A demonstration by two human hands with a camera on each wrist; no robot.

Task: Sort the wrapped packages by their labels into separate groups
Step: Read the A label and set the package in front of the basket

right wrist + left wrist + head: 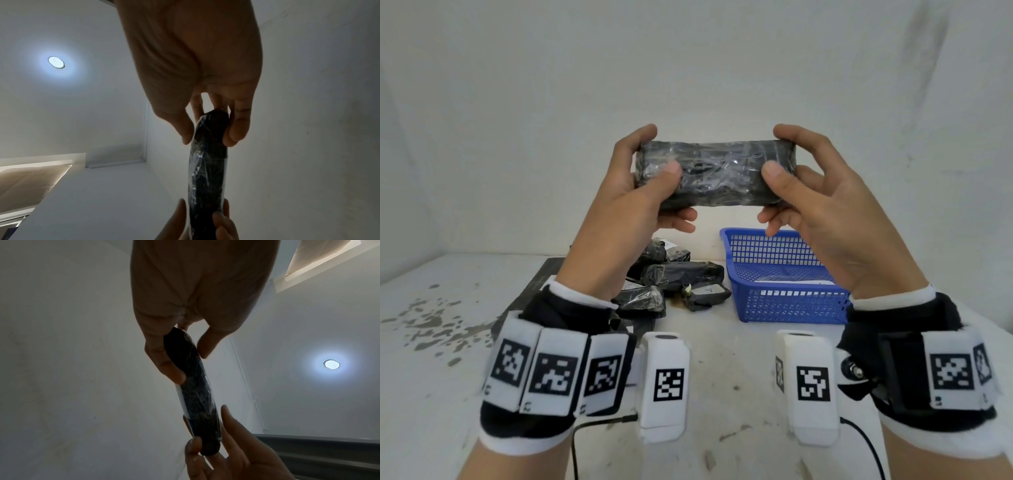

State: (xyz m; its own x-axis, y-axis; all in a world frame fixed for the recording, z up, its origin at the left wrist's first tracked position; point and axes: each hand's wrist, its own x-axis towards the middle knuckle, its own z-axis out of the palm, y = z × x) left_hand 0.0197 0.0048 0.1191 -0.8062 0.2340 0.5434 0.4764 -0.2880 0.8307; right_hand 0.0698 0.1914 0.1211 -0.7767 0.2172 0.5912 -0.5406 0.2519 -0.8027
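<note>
A black wrapped package [715, 173] is held level in the air above the counter [431, 342], the left hand [630, 192] and right hand [822, 205] pinching its ends; its label is not visible. Below, the left forearm partly hides a pile of packages [674, 277] beside a blue basket [784, 301].

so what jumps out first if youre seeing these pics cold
The black wrapped package held up at the centre of the head view, the left hand gripping one end and the right hand the other. Below it on the white table sits a blue basket at the right, with a heap of more black packages just left of it. Both wrists carry bands of black-and-white square markers.
</note>
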